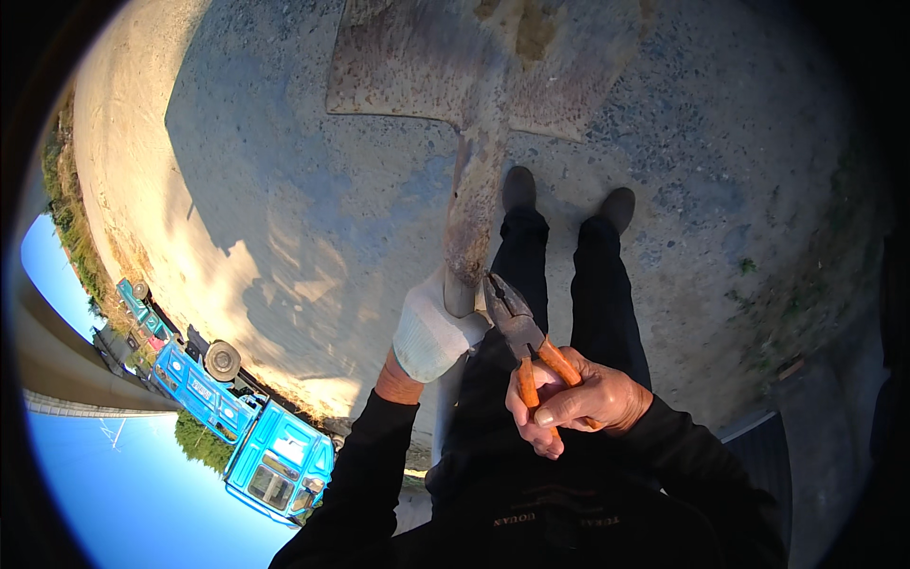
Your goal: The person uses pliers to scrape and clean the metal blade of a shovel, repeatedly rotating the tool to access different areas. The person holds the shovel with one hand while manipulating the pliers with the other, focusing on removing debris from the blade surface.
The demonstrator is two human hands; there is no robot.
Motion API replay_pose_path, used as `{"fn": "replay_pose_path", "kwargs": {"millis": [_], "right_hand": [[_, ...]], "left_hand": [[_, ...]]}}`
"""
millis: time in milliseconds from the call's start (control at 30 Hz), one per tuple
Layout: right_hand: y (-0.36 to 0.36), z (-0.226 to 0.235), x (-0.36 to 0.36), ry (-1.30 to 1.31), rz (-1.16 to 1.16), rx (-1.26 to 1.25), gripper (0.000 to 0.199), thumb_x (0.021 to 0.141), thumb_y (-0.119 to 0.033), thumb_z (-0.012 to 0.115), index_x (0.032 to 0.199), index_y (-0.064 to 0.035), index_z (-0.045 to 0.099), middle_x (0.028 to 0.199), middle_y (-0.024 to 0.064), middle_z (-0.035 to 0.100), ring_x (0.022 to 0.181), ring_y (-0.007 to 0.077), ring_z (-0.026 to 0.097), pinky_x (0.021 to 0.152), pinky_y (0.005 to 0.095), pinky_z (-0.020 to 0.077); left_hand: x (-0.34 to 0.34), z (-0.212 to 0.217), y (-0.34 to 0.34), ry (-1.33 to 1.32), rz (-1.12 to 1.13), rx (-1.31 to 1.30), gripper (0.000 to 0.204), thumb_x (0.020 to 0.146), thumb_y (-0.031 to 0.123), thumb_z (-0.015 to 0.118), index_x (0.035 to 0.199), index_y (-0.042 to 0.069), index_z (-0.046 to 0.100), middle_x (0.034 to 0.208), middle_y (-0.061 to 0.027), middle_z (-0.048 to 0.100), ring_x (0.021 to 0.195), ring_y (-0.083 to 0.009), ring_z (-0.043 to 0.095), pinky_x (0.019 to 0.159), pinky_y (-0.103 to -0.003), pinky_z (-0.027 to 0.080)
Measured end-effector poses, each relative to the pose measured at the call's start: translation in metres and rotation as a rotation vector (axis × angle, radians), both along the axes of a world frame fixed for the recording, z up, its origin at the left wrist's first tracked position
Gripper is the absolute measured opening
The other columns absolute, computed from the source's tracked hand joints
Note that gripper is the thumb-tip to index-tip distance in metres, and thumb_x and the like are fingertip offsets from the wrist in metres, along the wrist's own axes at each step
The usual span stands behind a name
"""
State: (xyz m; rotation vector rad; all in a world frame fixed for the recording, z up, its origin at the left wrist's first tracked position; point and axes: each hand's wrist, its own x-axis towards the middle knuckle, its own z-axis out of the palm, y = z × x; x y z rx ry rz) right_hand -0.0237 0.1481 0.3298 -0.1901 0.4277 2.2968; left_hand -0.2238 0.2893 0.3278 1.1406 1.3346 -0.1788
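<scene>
Shovel (479, 123): From my far-off seat, I saw it run from the top of my view down to the person's left hand (431, 332). The blade (403, 71) was wide and flat, with square corners. Its metal looked rough, brown and speckled.
Shovel neck (472, 204): It was a long, rusty, bumpy tube. A smoother grey bit of shaft (461, 298) stuck out below it.
Left grip: The hand wore a white cloth glove (417, 349) and was wrapped snugly around the shaft, just under the rusty part.
Pliers (517, 327): They were in the right hand (592, 394), in front of the person's body. The head was dark, worn metal, and its jaws stood a little apart. The two handles were orange, smooth and curved.
Right grip: Bare fingers curled around the orange handles, with the thumb on top.
Gap: The plier tips were just beside the glove and the shovel neck, but I couldn't tell if they touched.
Clothes: I saw black sleeves (365, 474), dark trousers (602, 294) and two dark shoes (618, 209) with round toes.
Ground (360, 209): It was hard, grey and gritty in the shade, and sandy yellow in the sun.
Truck (275, 455): It was bright blue and boxy, with a fat round wheel (223, 360). It looked tipped over (my round lens bent things near the edge).
</scene>
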Motion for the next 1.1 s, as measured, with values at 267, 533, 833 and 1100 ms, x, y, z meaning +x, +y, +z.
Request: {"fn": "replay_pose_path", "kwargs": {"millis": [267,533,833,1100], "right_hand": [[-0.010,-0.011,0.027,-0.319,0.086,-0.035,0.017,0.089,0.003,0.069,0.106,0.0047,0.067,0.080,0.0117,0.069,0.063,0.0199,0.070,0.063,0.0304,0.0601],[-0.017,-0.021,0.036,-0.397,0.016,-0.073,0.017,0.090,0.002,0.068,0.106,0.0033,0.068,0.081,0.0125,0.068,0.065,0.0217,0.069,0.062,0.0333,0.0582],[-0.023,-0.019,0.040,-0.615,0.020,-0.091,0.014,0.093,-0.001,0.067,0.106,0.0015,0.064,0.077,0.0113,0.068,0.061,0.0207,0.069,0.060,0.0333,0.0572],[-0.040,-0.017,0.061,-0.863,-0.040,-0.211,0.007,0.094,-0.001,0.064,0.100,0.0002,0.061,0.074,0.0112,0.066,0.060,0.0205,0.066,0.056,0.0330,0.0535]], "left_hand": [[-0.010,-0.003,0.008,-0.144,0.251,-0.313,0.015,0.083,-0.005,0.069,0.094,-0.002,0.060,0.066,-0.0090,0.063,0.050,-0.0195,0.062,0.049,-0.036,0.051],[-0.021,-0.019,0.008,-0.265,0.362,-0.424,0.007,0.085,-0.004,0.065,0.088,-0.002,0.059,0.060,-0.0106,0.059,0.047,-0.0218,0.060,0.046,-0.036,0.049],[-0.067,-0.049,-0.014,-0.042,0.444,-0.320,0.010,0.089,-0.002,0.067,0.085,-0.001,0.058,0.058,-0.0106,0.057,0.043,-0.0228,0.056,0.042,-0.039,0.047],[-0.171,-0.102,-0.051,0.268,0.506,-0.282,0.020,0.090,0.002,0.070,0.097,0.006,0.052,0.064,-0.0094,0.053,0.043,-0.0265,0.054,0.040,-0.046,0.047]]}}
